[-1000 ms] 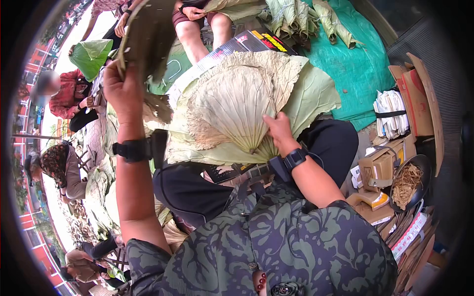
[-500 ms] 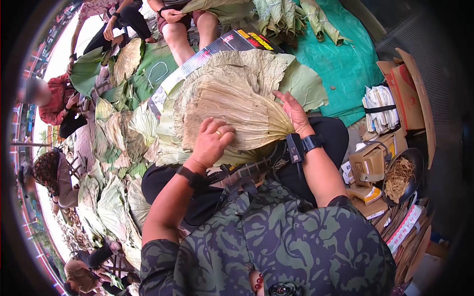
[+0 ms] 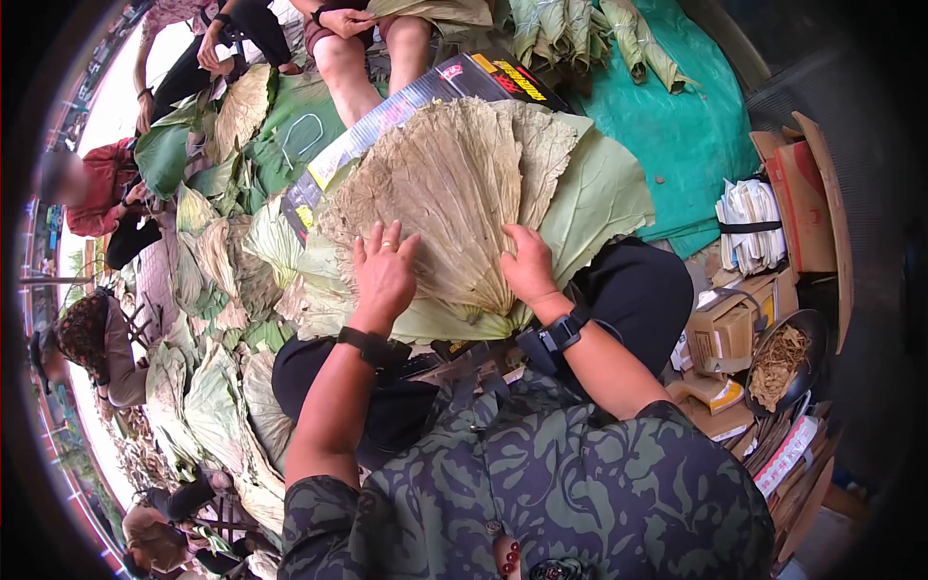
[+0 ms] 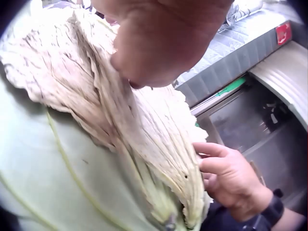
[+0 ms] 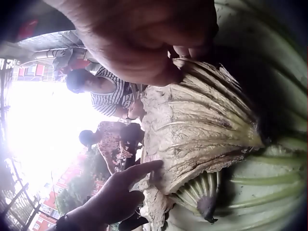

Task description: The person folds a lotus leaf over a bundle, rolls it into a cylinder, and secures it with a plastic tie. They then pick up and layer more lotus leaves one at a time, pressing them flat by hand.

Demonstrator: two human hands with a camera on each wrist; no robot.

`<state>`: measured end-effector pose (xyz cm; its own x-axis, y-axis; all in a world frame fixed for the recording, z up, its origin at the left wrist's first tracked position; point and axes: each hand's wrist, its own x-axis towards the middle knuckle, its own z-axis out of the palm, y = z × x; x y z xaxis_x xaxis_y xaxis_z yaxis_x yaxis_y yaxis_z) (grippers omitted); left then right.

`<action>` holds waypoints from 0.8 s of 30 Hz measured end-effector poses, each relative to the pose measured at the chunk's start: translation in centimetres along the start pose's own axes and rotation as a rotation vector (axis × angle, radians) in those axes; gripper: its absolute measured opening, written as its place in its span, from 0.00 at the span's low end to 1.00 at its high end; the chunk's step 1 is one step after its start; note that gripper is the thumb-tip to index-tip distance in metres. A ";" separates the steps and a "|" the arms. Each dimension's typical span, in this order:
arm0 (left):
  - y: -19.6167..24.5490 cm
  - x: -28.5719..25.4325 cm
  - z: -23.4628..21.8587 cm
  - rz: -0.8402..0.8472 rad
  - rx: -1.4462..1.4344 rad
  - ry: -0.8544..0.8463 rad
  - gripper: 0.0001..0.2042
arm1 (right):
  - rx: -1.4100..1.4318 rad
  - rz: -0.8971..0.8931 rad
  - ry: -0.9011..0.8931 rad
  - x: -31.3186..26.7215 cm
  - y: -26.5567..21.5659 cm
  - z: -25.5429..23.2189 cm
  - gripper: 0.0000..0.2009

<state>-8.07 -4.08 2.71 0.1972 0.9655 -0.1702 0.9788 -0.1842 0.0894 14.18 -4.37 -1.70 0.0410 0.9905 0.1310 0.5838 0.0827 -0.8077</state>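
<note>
A brown, pleated dried lotus leaf [image 3: 440,208] lies fanned out on top of a stack across the person's lap, its ribs meeting near the front. Under it, pale green leaves [image 3: 609,184] show at the right. The left hand [image 3: 387,275] rests on the leaf's left part with fingers spread; in the right wrist view its straight index finger touches the leaf edge. At the leaf's right side, the right hand [image 3: 529,266] pinches the edge between thumb and curled fingers. The right wrist view shows this leaf [image 5: 207,115] close up, partly covered by the right hand.
A printed box [image 3: 464,82] lies beyond the stack, beside a green tarp [image 3: 677,145] with rolled leaf bundles [image 3: 561,34]. More leaves [image 3: 217,387] spread at the left, near seated people. Cardboard boxes [image 3: 735,329] and a dark pan [image 3: 817,358] of dried strips stand at the right.
The left hand has come down from the upper left, where it held a leaf, onto the stack. A brown leaf now covers the paler one. The right hand has gone from spread fingers to pinching.
</note>
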 end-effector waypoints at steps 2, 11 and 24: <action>2.2 0.3 -0.2 0.021 -0.120 0.143 0.21 | -0.056 0.089 -0.083 0.8 -2.3 -1.6 0.20; 3.3 2.0 3.8 0.056 -0.171 0.073 0.29 | -0.639 -0.229 -0.325 10.6 -0.2 3.0 0.31; -0.4 -0.5 4.6 -0.764 -0.924 0.557 0.29 | -0.802 -0.102 -0.326 11.3 -2.0 3.3 0.30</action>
<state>-8.33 -5.29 -1.78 -0.6502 0.7563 -0.0725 0.3915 0.4154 0.8211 10.80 7.04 -0.51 -0.2055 0.9746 -0.0895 0.9719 0.1924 -0.1360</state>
